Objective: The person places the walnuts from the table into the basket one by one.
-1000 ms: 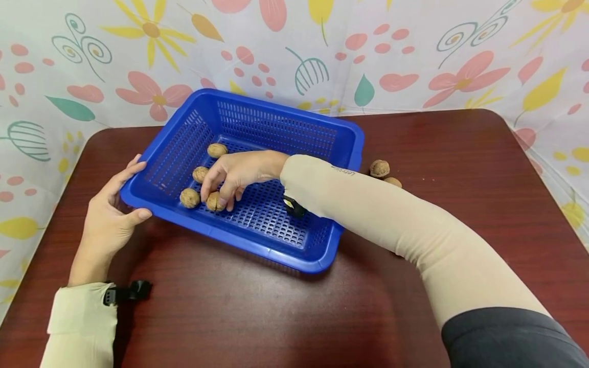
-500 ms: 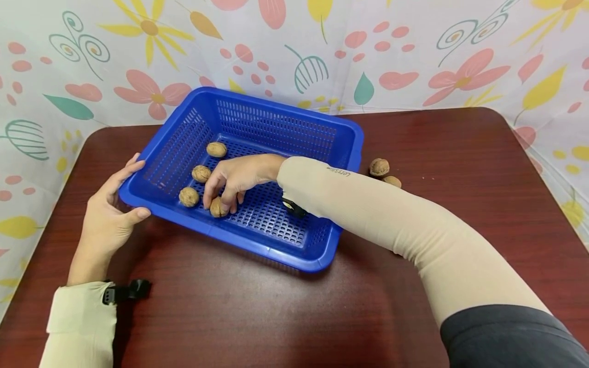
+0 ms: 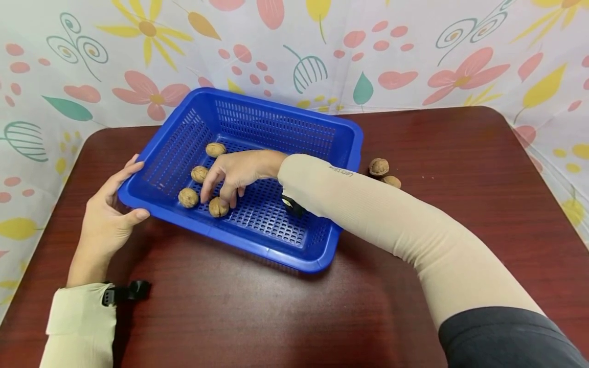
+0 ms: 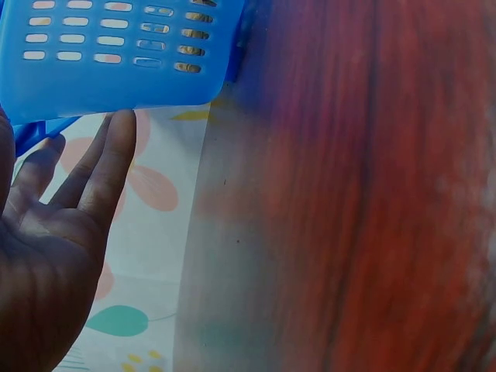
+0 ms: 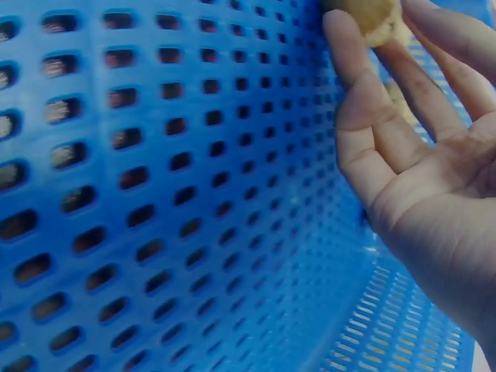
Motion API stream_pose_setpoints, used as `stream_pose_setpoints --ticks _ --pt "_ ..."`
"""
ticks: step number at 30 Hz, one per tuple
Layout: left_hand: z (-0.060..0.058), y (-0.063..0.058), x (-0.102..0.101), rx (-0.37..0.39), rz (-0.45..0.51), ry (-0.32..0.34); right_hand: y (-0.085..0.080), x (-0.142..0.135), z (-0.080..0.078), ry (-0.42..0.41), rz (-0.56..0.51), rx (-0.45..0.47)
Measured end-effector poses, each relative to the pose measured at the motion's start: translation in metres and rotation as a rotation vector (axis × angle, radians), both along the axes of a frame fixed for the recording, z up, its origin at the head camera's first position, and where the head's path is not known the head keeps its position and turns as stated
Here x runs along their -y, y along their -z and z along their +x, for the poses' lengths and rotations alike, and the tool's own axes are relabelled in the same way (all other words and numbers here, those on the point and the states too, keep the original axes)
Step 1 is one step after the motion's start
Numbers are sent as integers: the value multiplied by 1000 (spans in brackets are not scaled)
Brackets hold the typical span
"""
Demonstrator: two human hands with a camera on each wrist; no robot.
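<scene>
In the head view a blue plastic basket [image 3: 280, 263] with slotted walls rests on the table. My left hand [image 3: 103, 220] spans its left corner, thumb at the front rim and straight fingers along the left side. The left wrist view shows those fingertips at the basket's lower edge. My right hand [image 3: 239, 171] reaches inside with fingers spread around a walnut [image 3: 218, 208], the thumb touching it and the index finger standing apart. The right wrist view shows the thumb against this walnut [image 5: 373, 15]. More walnuts, a front one [image 3: 188, 198], a middle one [image 3: 199, 174] and a back one [image 3: 215, 150], lie in the left end.
Outside the basket, right of it, a walnut [image 3: 379, 167] and another walnut [image 3: 391, 181] lie on the dark red table [image 3: 257, 317], partly behind the right sleeve [image 3: 368, 199]. A flower-patterned white cloth [image 3: 414, 56] hangs behind the table.
The walnut under my right hand has shifted slightly toward the front rim. Within the last half second my fingers have spread away from it. My left hand stays at the basket corner.
</scene>
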State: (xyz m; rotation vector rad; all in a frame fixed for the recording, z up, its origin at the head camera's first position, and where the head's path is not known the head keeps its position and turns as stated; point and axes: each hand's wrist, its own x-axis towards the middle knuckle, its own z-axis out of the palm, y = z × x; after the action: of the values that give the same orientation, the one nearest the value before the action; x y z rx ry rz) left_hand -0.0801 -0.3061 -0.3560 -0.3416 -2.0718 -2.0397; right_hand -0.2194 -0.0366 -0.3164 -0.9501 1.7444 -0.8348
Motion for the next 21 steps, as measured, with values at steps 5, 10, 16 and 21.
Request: stream_pose_setpoints --ticks 5,10,16,21 --pt "-1 2 1 -14 8 12 -11 -5 -1 74 -41 9" --pt "-2 4 2 -12 1 13 -30 -19 3 189 -106 2" --pt "-2 2 2 -14 -12 6 -64 -48 11 278 -179 -43" --pt "-1 0 1 -11 -11 6 -89 -94 19 329 -276 -150"
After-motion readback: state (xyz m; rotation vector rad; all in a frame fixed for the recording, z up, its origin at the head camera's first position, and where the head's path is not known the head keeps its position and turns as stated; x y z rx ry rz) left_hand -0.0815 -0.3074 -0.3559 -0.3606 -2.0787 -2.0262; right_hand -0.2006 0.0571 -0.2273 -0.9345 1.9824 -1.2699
